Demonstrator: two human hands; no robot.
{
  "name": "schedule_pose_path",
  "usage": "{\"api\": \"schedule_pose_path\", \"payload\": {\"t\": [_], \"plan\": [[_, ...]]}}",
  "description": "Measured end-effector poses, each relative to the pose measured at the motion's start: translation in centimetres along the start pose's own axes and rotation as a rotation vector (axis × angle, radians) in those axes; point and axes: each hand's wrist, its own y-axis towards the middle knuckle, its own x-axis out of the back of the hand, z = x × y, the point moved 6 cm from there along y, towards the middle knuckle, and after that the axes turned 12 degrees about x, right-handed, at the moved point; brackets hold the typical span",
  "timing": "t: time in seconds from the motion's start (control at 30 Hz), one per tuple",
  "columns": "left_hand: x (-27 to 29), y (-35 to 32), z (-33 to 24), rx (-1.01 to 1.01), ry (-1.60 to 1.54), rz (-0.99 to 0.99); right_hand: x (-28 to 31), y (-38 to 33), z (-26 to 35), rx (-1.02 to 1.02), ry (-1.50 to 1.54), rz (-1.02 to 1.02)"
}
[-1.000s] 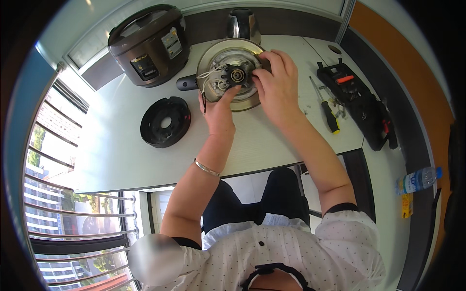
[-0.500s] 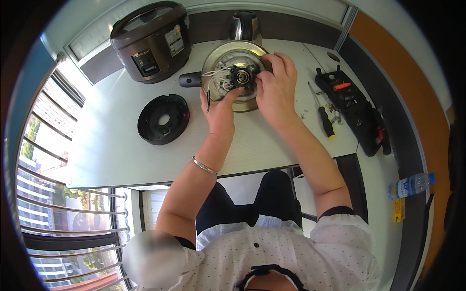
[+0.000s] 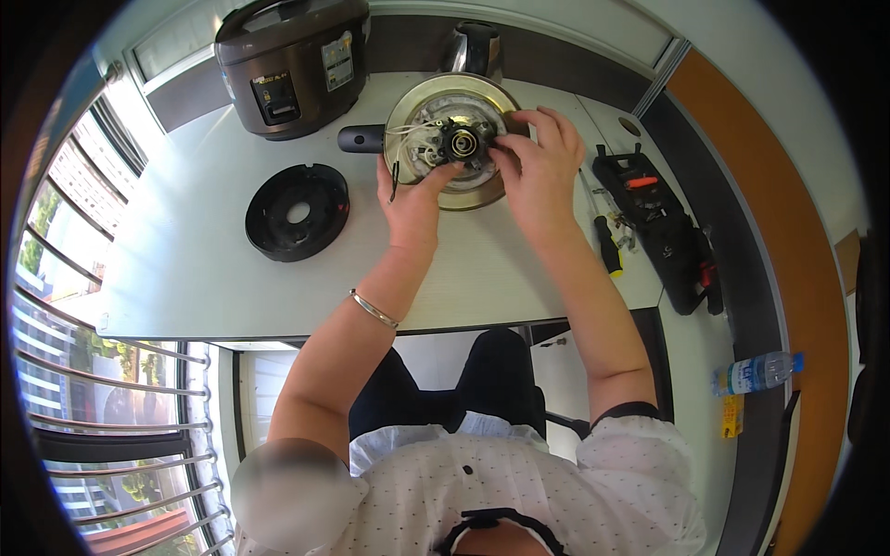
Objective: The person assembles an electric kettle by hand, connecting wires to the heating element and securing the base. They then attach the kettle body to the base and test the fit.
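An electric kettle (image 3: 400, 113) lies with its round metal underside facing up, its black handle (image 3: 360, 139) pointing left. At the centre of the underside sits a round black connector (image 3: 463, 145) with white wires (image 3: 414, 129) beside it. My left hand (image 3: 411, 208) grips the kettle's near left side, its thumb bent over the rim towards the connector. My right hand (image 3: 542, 181) pinches the connector's right edge between thumb and a fingertip, while other fingers rest near the rim. The black round base cover (image 3: 269, 218), with a hole in its middle, lies to the left.
A brown rice cooker (image 3: 306, 88) stands at the back left, a shiny metal vessel (image 3: 471, 51) behind the kettle. To the right are a yellow-and-black screwdriver (image 3: 607, 246), several small parts (image 3: 625, 233) and a black tool case (image 3: 660, 227). A water bottle (image 3: 760, 373) lies farther right.
The view has shifted slightly, so the table things sit a little differently in it. My right hand's upper fingers have lifted and spread somewhat from the rim; my left hand keeps its hold.
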Motion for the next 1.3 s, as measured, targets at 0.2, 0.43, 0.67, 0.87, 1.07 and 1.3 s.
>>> {"api": "schedule_pose_path", "payload": {"t": [0.2,0.43,0.67,0.87,1.07,1.3], "plan": [[-0.3,-0.4,-0.4,-0.003,0.022,-0.014,0.4,0.8,0.1,0.115,0.029,0.068],[-0.4,-0.6,-0.7,0.027,-0.014,-0.007,0.2,2.3,0.7,0.249,-0.006,0.208],[-0.2,-0.4,-0.4,0.029,-0.014,-0.012,0.0,3.1,1.2,0.342,-0.067,0.270],[-0.3,-0.5,-0.6,0.012,0.004,-0.011,-0.2,3.1,1.4,0.386,-0.066,0.294],[-0.1,-0.4,-0.4,0.033,-0.015,-0.025,-0.6,2.7,1.0,0.338,-0.041,0.267],[-0.3,-0.3,-0.5,0.020,-0.023,-0.016,-0.2,2.4,0.8,0.252,-0.008,0.250]]}}
